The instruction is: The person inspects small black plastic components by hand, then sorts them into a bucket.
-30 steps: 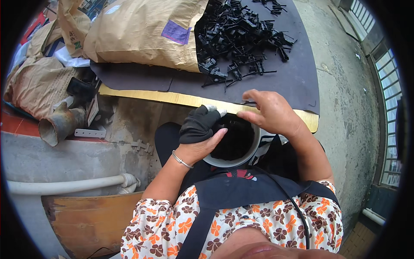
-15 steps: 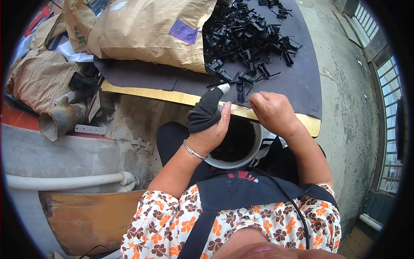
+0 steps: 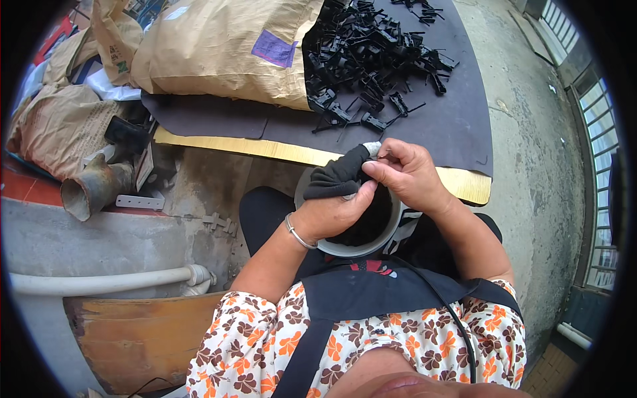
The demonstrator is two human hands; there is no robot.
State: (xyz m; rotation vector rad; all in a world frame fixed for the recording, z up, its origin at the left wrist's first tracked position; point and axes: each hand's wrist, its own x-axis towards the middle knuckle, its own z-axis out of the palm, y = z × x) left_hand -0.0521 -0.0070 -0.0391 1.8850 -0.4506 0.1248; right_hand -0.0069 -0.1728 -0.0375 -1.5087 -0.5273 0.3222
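Observation:
My left hand (image 3: 338, 202), in a black fabric cover with pale wrapping at a fingertip, is closed over the bucket near the table's front edge. What its fingers hold is hidden. Against those fingertips my right hand (image 3: 408, 174) is bare and pinched around something thin, barely visible between thumb and finger. Just beyond the hands lie loose black plastic parts (image 3: 373, 122) with thin prongs, strays from a big heap (image 3: 371, 50) of the same parts. Below both hands, a pale round bucket (image 3: 345, 250) with a dark inside stands between my knees.
A large brown paper sack (image 3: 219, 53) lies on the dark-covered table (image 3: 458, 139), beside the heap. To the left are another crumpled sack (image 3: 60, 126), a rusty metal pipe (image 3: 96, 186) and a white pipe (image 3: 99, 282). A barred window (image 3: 597, 159) is at the right.
Both hands have come together over the bucket, the left moving right and the right slightly left. A black part that lay at the table edge no longer shows there.

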